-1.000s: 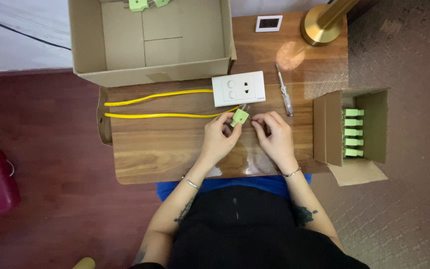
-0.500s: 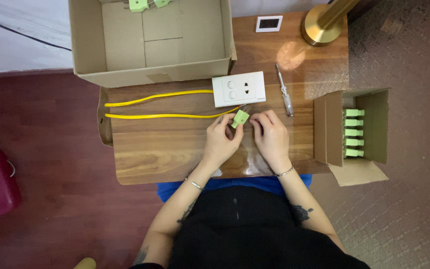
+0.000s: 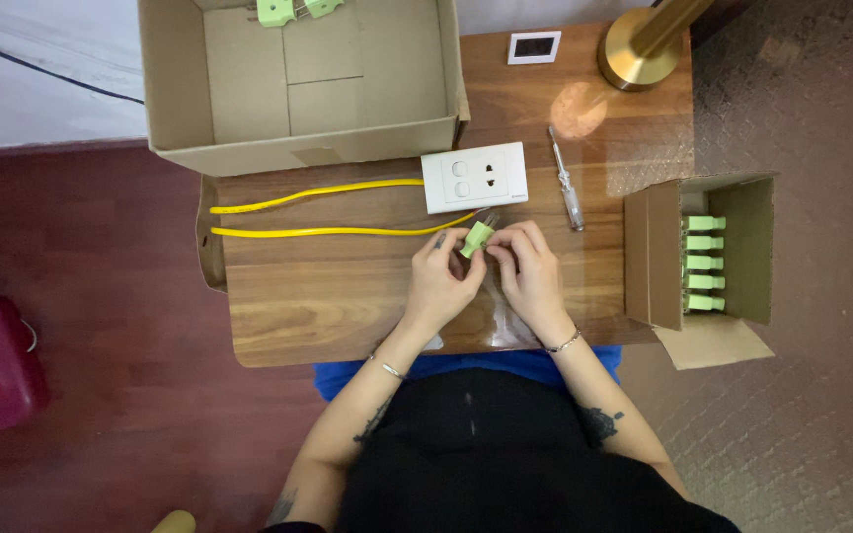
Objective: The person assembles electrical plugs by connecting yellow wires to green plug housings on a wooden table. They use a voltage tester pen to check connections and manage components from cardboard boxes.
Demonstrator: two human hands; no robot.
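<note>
- Both hands meet over the middle of the desk (image 3: 348, 316), just in front of the person's body.
- The left hand (image 3: 441, 281) has its grip pinched on the green plug (image 3: 477, 238), fingers at the plug's lower left.
- The right hand (image 3: 525, 266) touches the same plug from the right; its grip is curled on the plug's right end.
- The plug sits tilted between the two sets of fingertips, raised just above the desk, prongs pointing up-right.
- A yellow cable (image 3: 328, 232) runs left from the plug.
- Just beyond lies a white socket (image 3: 474, 178), with a screwdriver (image 3: 566, 188) to its right.
- Far right, a small box (image 3: 713, 262) holds more green plugs.
- Farthest off, a big box (image 3: 298, 89) and a brass lamp base (image 3: 644, 44).
</note>
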